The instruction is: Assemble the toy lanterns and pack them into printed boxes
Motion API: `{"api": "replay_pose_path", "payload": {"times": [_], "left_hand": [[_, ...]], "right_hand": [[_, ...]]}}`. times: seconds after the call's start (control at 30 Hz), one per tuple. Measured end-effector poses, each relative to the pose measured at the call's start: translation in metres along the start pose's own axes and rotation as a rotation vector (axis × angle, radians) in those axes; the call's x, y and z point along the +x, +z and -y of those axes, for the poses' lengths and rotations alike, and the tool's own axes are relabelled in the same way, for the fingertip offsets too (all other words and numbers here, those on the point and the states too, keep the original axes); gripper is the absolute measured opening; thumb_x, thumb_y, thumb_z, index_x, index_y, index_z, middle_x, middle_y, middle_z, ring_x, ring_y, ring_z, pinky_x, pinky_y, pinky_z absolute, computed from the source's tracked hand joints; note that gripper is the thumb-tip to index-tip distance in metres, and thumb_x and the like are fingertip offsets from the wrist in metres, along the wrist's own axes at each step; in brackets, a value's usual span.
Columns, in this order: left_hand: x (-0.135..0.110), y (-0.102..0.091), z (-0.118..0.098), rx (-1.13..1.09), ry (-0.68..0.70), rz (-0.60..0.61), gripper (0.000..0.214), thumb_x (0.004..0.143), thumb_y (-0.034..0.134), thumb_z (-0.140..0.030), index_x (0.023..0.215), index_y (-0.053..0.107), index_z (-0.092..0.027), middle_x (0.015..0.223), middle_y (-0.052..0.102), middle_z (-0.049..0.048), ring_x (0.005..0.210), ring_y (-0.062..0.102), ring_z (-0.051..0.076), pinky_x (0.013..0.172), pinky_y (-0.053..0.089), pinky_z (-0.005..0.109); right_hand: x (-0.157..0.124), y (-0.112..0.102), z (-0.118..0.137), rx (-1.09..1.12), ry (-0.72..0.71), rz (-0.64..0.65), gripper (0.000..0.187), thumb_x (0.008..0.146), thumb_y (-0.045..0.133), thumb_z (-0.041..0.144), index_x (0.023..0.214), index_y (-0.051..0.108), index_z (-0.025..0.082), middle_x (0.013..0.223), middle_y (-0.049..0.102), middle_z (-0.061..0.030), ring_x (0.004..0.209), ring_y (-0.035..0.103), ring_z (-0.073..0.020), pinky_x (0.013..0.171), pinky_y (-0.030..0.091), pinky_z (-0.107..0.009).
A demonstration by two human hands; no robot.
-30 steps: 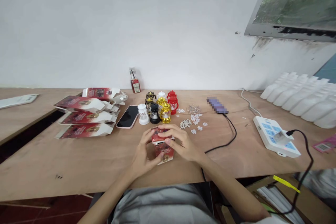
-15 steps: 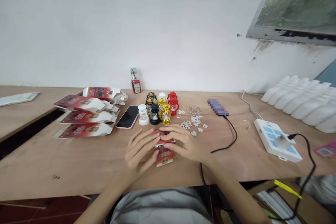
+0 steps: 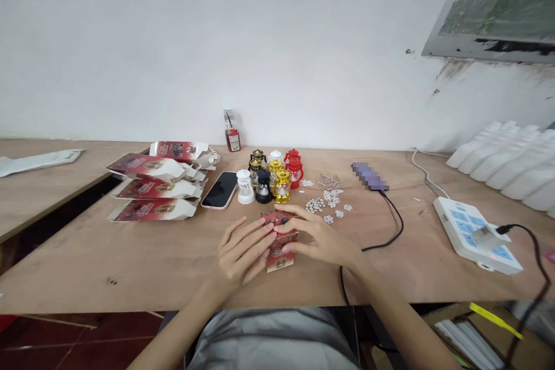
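Observation:
A small red printed cardboard box [image 3: 281, 259] stands upright near the front of the table, its top panel lying down. My left hand [image 3: 241, 253] is against the box's left side, with long fingers reaching over the top. From the right, my right hand [image 3: 316, 236] grips the same box, fingertips on the top and thumb by the front face. Just behind are several mini lanterns, among them a white one [image 3: 245, 187], a black one [image 3: 263, 187], a gold one [image 3: 282, 187] and a red one [image 3: 294, 172].
Flattened red boxes [image 3: 151, 209] are stacked at the left beside a phone [image 3: 220, 190]. Small metal discs [image 3: 315, 205], white cut pieces [image 3: 332, 199] and wire bits [image 3: 328, 181] lie right of the lanterns. A bottle [image 3: 233, 137], blurred phone [image 3: 369, 177] and power strip [image 3: 466, 225] stand farther off.
The box's top panel, raised with a gap at its front edge before, now lies flatter. My fingers have pressed down over it. The whole view has shifted slightly.

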State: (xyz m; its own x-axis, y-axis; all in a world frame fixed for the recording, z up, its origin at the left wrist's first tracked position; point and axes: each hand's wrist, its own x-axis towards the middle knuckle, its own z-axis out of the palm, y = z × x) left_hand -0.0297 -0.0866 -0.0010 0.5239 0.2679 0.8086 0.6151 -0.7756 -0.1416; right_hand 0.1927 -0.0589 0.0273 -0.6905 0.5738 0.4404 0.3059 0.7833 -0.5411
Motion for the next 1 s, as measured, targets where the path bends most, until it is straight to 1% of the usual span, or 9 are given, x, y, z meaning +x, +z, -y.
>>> {"api": "replay_pose_path", "payload": {"times": [0.13, 0.27, 0.33, 0.43, 0.53, 0.63, 0.73, 0.87, 1.0], "left_hand": [[0.000, 0.000, 0.002, -0.058, -0.101, 0.021, 0.053, 0.081, 0.054, -0.012, 0.131, 0.044, -0.025, 0.116, 0.065, 0.0077, 0.117, 0.054, 0.022, 0.100, 0.040, 0.044], [-0.005, -0.009, 0.011, -0.078, -0.211, -0.068, 0.064, 0.081, 0.054, -0.017, 0.140, 0.030, -0.026, 0.137, 0.047, 0.0105, 0.125, 0.045, 0.027, 0.101, 0.039, 0.050], [-0.010, -0.014, 0.019, -0.067, -0.273, -0.145, 0.067, 0.080, 0.053, -0.016, 0.141, 0.028, -0.027, 0.141, 0.042, 0.0088, 0.126, 0.043, 0.027, 0.102, 0.037, 0.051], [-0.017, -0.015, 0.031, -0.015, -0.335, -0.242, 0.065, 0.079, 0.053, -0.015, 0.139, 0.032, -0.028, 0.140, 0.043, 0.0074, 0.126, 0.043, 0.028, 0.102, 0.037, 0.051], [-0.023, -0.009, 0.037, 0.044, -0.328, -0.191, 0.061, 0.078, 0.054, -0.017, 0.136, 0.036, -0.025, 0.134, 0.048, 0.0100, 0.125, 0.043, 0.029, 0.100, 0.036, 0.050], [-0.024, -0.002, 0.035, 0.070, -0.322, -0.093, 0.053, 0.078, 0.055, -0.020, 0.129, 0.044, -0.022, 0.128, 0.053, 0.0125, 0.123, 0.044, 0.030, 0.099, 0.035, 0.050], [-0.024, 0.002, 0.029, 0.074, -0.286, -0.064, 0.046, 0.077, 0.054, -0.020, 0.122, 0.049, -0.021, 0.124, 0.056, 0.0125, 0.121, 0.047, 0.030, 0.099, 0.034, 0.048], [-0.026, 0.007, 0.026, 0.069, -0.268, -0.041, 0.039, 0.075, 0.054, -0.019, 0.114, 0.054, -0.020, 0.117, 0.061, 0.0108, 0.118, 0.050, 0.028, 0.100, 0.031, 0.046], [-0.026, 0.009, 0.028, -0.037, -0.341, -0.057, 0.028, 0.077, 0.052, -0.021, 0.104, 0.060, -0.022, 0.109, 0.065, 0.0085, 0.113, 0.052, 0.026, 0.097, 0.033, 0.047]], "right_hand": [[0.000, -0.001, 0.004, -0.035, 0.055, 0.005, 0.037, 0.083, 0.060, 0.030, 0.119, 0.053, 0.026, 0.143, 0.035, -0.0106, 0.129, 0.041, -0.0232, 0.105, 0.038, -0.042], [-0.003, 0.000, 0.004, -0.021, 0.016, -0.110, 0.062, 0.079, 0.065, 0.027, 0.134, 0.036, 0.028, 0.129, 0.044, -0.0109, 0.122, 0.047, -0.0235, 0.099, 0.045, -0.041], [-0.003, -0.001, 0.003, -0.024, 0.010, -0.253, 0.070, 0.077, 0.067, 0.026, 0.136, 0.031, 0.029, 0.126, 0.044, -0.0110, 0.120, 0.046, -0.0248, 0.093, 0.050, -0.041], [0.007, -0.012, 0.001, -0.107, 0.046, -0.550, 0.077, 0.079, 0.064, 0.025, 0.140, 0.017, 0.033, 0.129, 0.037, -0.0122, 0.122, 0.043, -0.0275, 0.090, 0.052, -0.043], [0.037, -0.040, -0.009, -0.353, 0.062, -0.808, 0.085, 0.082, 0.060, 0.027, 0.142, 0.000, 0.035, 0.133, 0.025, -0.0132, 0.127, 0.034, -0.0312, 0.090, 0.051, -0.049], [0.087, -0.073, -0.032, -0.620, -0.003, -0.757, 0.077, 0.084, 0.055, 0.030, 0.142, 0.005, 0.034, 0.134, 0.017, -0.0121, 0.131, 0.023, -0.0362, 0.087, 0.049, -0.055], [0.149, -0.092, -0.064, -0.643, 0.031, -0.621, 0.071, 0.083, 0.056, 0.026, 0.139, 0.013, 0.030, 0.133, 0.017, -0.0123, 0.125, 0.031, -0.0361, 0.086, 0.048, -0.054], [0.222, -0.088, -0.104, -0.530, 0.225, -0.483, 0.065, 0.072, 0.065, 0.018, 0.127, 0.031, 0.025, 0.127, 0.030, -0.0126, 0.105, 0.051, -0.0281, 0.088, 0.047, -0.046], [0.268, -0.069, -0.131, -0.515, 0.497, -0.329, 0.059, 0.070, 0.063, 0.012, 0.122, 0.038, 0.021, 0.118, 0.042, -0.0152, 0.093, 0.056, -0.0278, 0.082, 0.047, -0.046]]}}
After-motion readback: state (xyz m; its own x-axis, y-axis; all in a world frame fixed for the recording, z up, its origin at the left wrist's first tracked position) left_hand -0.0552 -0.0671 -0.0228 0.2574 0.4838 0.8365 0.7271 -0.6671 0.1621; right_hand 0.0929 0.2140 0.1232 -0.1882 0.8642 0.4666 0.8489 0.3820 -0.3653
